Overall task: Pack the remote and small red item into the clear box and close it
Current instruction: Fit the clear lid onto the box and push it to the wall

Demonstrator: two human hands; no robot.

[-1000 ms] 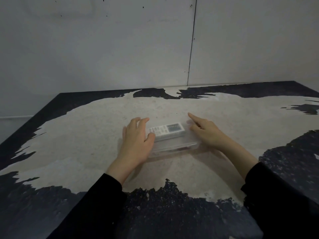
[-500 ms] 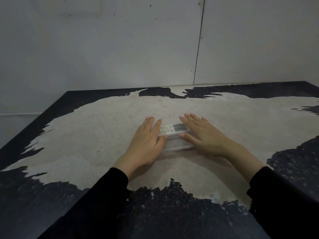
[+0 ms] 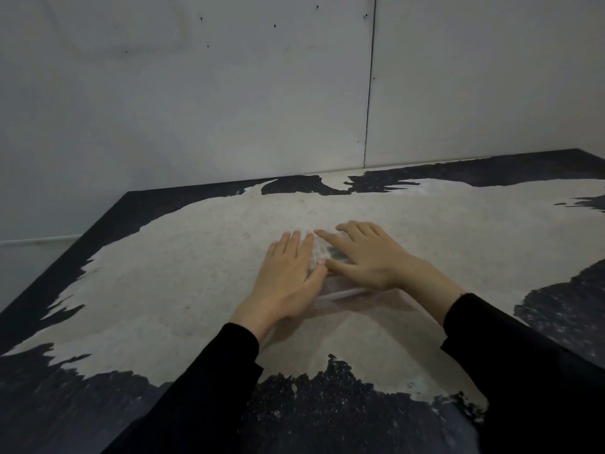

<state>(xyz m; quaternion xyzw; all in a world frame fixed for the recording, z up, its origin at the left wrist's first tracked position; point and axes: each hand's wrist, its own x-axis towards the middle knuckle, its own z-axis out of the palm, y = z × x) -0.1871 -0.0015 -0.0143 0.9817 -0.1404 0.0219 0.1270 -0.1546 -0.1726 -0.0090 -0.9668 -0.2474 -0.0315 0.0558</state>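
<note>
Hands laid flat on a clear plastic box (image 3: 340, 294) at the middle of a worn table (image 3: 183, 276), seen from the head camera. Left hand (image 3: 288, 276) covers the left part of the lid, fingers extended and held together, palm down, thumb angled toward the centre. Right hand (image 3: 370, 257) covers the right part, fingers extended and slightly spread, index finger reaching toward the left hand's fingertips. Neither hand curls around anything; both are flattened against the lid. The two hands nearly meet over the box. Between them a small part of the white remote (image 3: 322, 253) shows through the lid, blurred, lying inside the box. The red item cannot be made out. Only the near edge of the box shows clearly below the right palm. Black sleeves (image 3: 209, 388) cover both forearms. Behind the table stands a pale panelled wall (image 3: 229, 109).
</note>
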